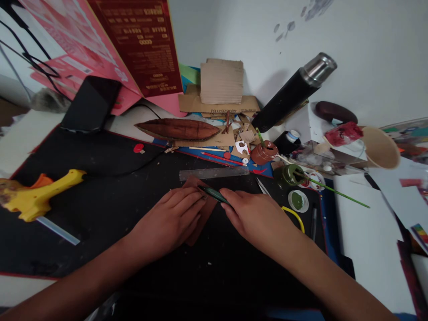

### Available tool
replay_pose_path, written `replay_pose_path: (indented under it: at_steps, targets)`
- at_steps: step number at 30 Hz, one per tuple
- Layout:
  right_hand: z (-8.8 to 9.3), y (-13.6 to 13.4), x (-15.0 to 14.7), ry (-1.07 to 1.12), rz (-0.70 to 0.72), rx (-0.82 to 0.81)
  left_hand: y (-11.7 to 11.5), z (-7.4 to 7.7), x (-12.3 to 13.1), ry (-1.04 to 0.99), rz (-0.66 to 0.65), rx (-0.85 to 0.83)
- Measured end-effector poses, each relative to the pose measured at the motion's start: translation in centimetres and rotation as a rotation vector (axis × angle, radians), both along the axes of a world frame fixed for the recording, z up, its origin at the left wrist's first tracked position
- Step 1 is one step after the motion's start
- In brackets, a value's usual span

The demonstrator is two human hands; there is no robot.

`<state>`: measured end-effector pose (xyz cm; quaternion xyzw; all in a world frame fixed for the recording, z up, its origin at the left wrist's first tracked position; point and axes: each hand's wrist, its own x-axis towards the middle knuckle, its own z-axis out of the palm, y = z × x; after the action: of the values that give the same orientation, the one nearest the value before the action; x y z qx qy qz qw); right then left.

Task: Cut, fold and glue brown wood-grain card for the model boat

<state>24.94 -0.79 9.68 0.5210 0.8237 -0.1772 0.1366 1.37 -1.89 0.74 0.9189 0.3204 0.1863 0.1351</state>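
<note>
Right hand (249, 214): fingers closed around a slim green tool (216, 195), tip over a brown sheet (209, 206). Sheet lies mid-scene on the black mat (110, 178), partly under the left hand (170, 218); fingers rest across it, cannot tell if they pinch. Clear strip (214, 173) just on the far side. Yellow-handled scissors (297, 218) to the right; yellow glue gun (43, 196) at left, well apart.

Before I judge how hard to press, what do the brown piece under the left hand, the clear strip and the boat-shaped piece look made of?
Brown piece: probably painted card, matt; it looks thin, flat and straight-edged.
Clear strip: likely plastic, smooth and shiny; the dark mat shows through.
Boat-shaped piece: perhaps painted cardboard; its red-brown coat looks streaky.
</note>
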Motion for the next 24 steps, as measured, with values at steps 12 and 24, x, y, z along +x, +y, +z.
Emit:
replay_pose_path:
  at_steps: [12, 24]
  targets:
    - [-0.02, -0.08, -0.32, -0.045, -0.004, -0.031, 0.08, 0.20, 0.06, 0.020, -0.011, 0.048]
    - [0.37, 0.57, -0.58, -0.044, 0.050, -0.025, 0.15, 0.20, 0.10, 0.001, -0.006, 0.014]
